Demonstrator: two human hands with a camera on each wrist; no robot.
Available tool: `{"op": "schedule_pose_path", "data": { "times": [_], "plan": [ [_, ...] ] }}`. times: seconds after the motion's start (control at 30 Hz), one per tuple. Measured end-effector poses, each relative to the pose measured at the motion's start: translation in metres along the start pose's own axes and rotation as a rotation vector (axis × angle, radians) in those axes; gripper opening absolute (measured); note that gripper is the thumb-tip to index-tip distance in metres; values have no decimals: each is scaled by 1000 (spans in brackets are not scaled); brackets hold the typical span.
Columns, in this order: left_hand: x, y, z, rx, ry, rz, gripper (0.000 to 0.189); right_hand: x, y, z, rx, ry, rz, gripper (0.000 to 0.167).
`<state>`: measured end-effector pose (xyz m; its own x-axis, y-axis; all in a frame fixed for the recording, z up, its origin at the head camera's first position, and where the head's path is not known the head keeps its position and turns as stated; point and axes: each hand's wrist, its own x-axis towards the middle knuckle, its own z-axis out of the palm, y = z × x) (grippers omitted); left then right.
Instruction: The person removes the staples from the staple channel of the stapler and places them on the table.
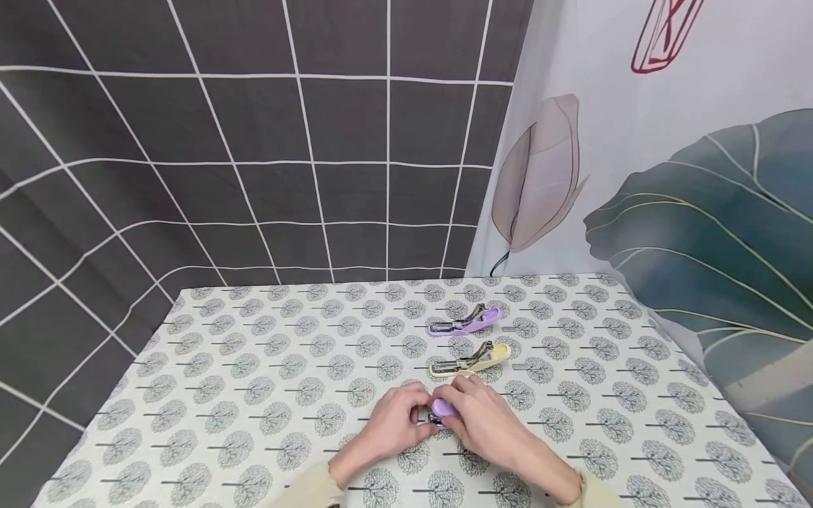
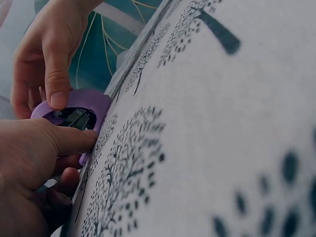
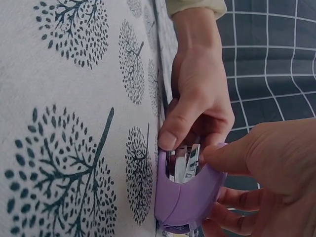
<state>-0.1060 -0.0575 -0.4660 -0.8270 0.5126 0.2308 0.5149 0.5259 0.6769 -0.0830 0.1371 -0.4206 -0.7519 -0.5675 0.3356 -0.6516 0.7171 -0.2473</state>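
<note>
A small purple stapler [image 1: 443, 408] stands on the tablecloth between both hands, near the front of the table. My left hand [image 1: 395, 420] pinches one end of it low down by the cloth. My right hand [image 1: 483, 416] grips its purple top cover from the other side, thumb on the near face, as the right wrist view shows. Inside the purple body [image 3: 182, 202], metal parts [image 3: 185, 163] show through the gap. Just beyond the hands lies a yellow stapler [image 1: 473, 360] with its metal part raised. Fingertips behind the held stapler are partly hidden.
Farther back lies another purple stapler [image 1: 466, 321], also with raised metal. A white cloth with tree prints [image 1: 254, 388] covers the table. Behind hang a dark grid-patterned curtain [image 1: 343, 190] and a leaf-printed one [image 1: 699, 233].
</note>
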Motion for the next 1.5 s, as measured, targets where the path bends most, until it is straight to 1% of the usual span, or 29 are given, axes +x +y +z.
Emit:
{"op": "schedule_pose_path", "data": {
  "times": [0.13,0.3,0.53,0.77,0.9,0.97,1.1,1.17,1.33,1.5],
  "plan": [
    [1,0,0,-16,5,-17,22,-1,0,0,-5,-1,-1,30],
    [1,2,1,-38,7,-19,22,-3,1,-2,17,13,-3,30],
    [1,0,0,-76,12,-45,23,-8,10,-8,207,74,8,33],
    [1,-1,0,-84,1,-54,24,-18,23,-12,372,77,-6,33],
    [1,0,0,-76,-10,-74,24,-22,29,-12,463,85,-6,35],
    [2,1,-1,-69,-15,-89,24,-24,31,-13,491,86,5,35],
    [3,2,-1,-66,-22,-108,24,-27,34,-13,519,83,34,33],
    [3,2,-2,-71,-21,-105,23,-28,35,-14,539,80,54,33],
    [2,3,-2,-87,-20,-101,23,-31,38,-14,581,77,68,26],
    [2,3,-2,-84,-25,-107,23,-36,43,-13,557,84,74,28]
  ]
}}
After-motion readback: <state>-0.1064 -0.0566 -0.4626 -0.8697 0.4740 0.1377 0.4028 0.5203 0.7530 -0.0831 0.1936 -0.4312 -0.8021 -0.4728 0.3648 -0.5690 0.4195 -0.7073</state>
